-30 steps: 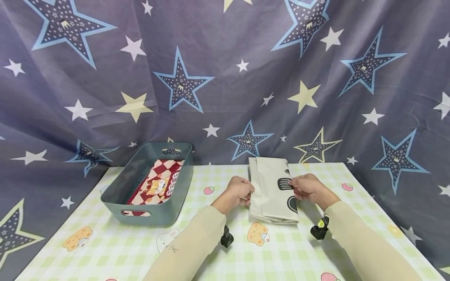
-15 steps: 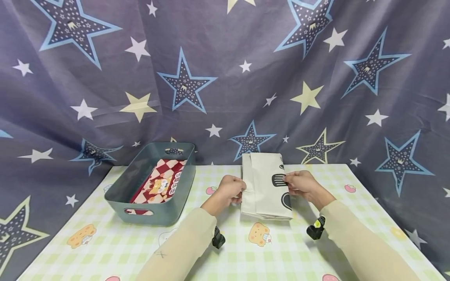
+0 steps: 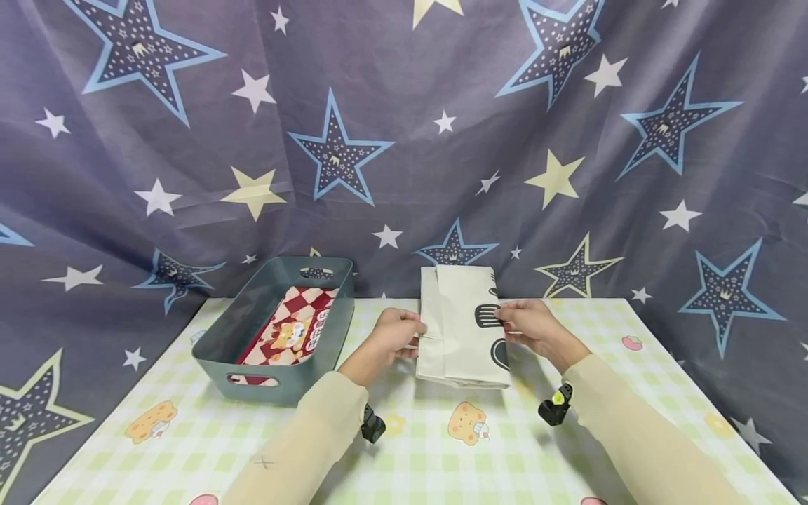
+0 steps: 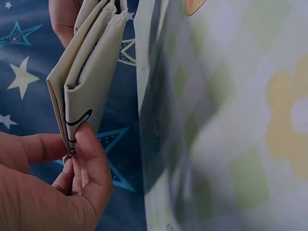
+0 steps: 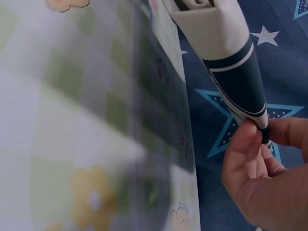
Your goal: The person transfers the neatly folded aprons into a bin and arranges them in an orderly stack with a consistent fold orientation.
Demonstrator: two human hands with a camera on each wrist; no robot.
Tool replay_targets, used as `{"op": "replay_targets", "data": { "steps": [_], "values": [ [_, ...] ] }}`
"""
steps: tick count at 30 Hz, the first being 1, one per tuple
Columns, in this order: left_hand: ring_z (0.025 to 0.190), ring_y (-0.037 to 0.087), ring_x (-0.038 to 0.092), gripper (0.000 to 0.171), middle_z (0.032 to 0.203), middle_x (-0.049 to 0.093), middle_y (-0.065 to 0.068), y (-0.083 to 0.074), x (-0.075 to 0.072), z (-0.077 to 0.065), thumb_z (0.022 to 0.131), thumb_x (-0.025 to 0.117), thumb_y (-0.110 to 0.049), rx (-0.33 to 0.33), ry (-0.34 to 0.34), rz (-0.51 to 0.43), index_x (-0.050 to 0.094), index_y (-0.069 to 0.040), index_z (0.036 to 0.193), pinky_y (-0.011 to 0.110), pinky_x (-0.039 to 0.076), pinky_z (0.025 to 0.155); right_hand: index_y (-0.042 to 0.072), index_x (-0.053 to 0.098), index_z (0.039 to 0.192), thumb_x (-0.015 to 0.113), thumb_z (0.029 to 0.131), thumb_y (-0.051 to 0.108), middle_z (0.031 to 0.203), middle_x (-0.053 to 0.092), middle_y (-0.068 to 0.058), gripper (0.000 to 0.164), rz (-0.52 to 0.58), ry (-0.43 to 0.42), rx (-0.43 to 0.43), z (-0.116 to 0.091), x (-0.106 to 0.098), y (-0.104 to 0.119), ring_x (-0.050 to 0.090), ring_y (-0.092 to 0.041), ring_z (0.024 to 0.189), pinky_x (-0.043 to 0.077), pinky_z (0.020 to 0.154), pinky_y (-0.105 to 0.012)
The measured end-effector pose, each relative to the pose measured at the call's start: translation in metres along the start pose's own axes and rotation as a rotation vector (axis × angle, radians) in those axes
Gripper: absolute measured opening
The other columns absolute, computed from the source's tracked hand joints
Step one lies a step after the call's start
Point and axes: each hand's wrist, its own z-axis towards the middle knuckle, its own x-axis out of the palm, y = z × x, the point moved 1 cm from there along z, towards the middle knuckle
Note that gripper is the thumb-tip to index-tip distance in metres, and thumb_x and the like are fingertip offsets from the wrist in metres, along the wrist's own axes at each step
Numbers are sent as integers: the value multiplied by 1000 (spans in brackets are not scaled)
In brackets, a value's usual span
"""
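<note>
A folded cream cloth [image 3: 463,337] with black utensil prints is held just above the table, between both hands. My left hand [image 3: 393,332] pinches its left edge; in the left wrist view the thumb and fingers of that hand [image 4: 57,178] grip the stacked layers. On the opposite edge, my right hand [image 3: 533,326] pinches beside a printed black spatula shape. The right wrist view has the right hand [image 5: 269,168] squeezing the rounded fold of the cloth [image 5: 236,72]. Part of each hand's fingers is hidden beneath the cloth.
Left of the cloth stands a grey-green plastic basket [image 3: 261,386] with handle cutouts. Inside it lies a red and cream checked folded cloth [image 3: 293,330] with a cartoon animal. A star-printed curtain [image 3: 404,140] hangs behind the table [image 3: 416,456].
Both hands have carried the folded cream cloth to the left, toward the basket, and slightly up. The grip on both edges stays the same. The view has shifted a little.
</note>
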Motion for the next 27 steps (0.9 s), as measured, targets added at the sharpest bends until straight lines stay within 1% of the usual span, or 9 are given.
{"op": "replay_targets", "data": {
  "steps": [5, 7, 11, 15, 17, 22, 27],
  "values": [
    [72, 20, 60, 22, 95, 62, 9, -6, -12, 0, 92, 66, -6, 31, -20, 2, 65, 0, 114, 31, 56, 60, -6, 56, 118, 61, 99, 3, 84, 56, 2, 22, 31, -3, -12, 1, 11, 10, 55, -8, 69, 54, 62, -23],
    [71, 20, 59, 21, 94, 62, 9, -9, -18, 0, 92, 66, -6, 30, -30, 0, 65, -1, 112, 31, 56, 60, -6, 55, 118, 61, 99, 3, 85, 56, 2, 22, 45, -4, -16, 3, 16, 13, 55, -9, 69, 54, 63, -23],
    [70, 21, 59, 21, 91, 61, 10, -15, -30, -3, 92, 63, -5, 30, -66, 1, 64, -1, 113, 35, 54, 61, -3, 55, 113, 62, 99, 3, 84, 57, 2, 17, 78, 3, -16, 6, 27, 19, 56, -9, 68, 54, 64, -24],
    [68, 20, 58, 20, 88, 61, 11, -23, -41, -8, 90, 61, -5, 61, -99, 12, 65, 0, 109, 33, 51, 58, -1, 57, 109, 62, 99, 3, 81, 59, 2, 12, 111, 6, -27, 7, 39, 26, 56, -9, 67, 54, 63, -24],
    [70, 21, 59, 19, 88, 62, 11, -26, -47, -10, 91, 62, -6, 77, -109, 26, 65, 0, 108, 35, 52, 60, -1, 57, 109, 61, 99, 3, 81, 60, 1, 12, 119, 9, -37, 6, 44, 31, 56, -9, 66, 54, 63, -23],
    [75, 22, 60, 22, 95, 62, 12, -35, -61, -18, 92, 63, -9, 83, -120, 58, 66, -1, 113, 38, 55, 67, -1, 57, 109, 61, 99, 3, 82, 62, 1, 12, 153, 17, -38, 5, 58, 42, 57, -9, 67, 53, 63, -23],
    [78, 24, 59, 25, 97, 60, 11, -47, -78, -25, 94, 61, -10, 81, -115, 55, 63, 0, 117, 35, 53, 66, -1, 58, 110, 61, 100, 4, 84, 62, 0, 11, 193, 14, -31, 3, 74, 52, 57, -10, 68, 51, 63, -22]
  ]
}}
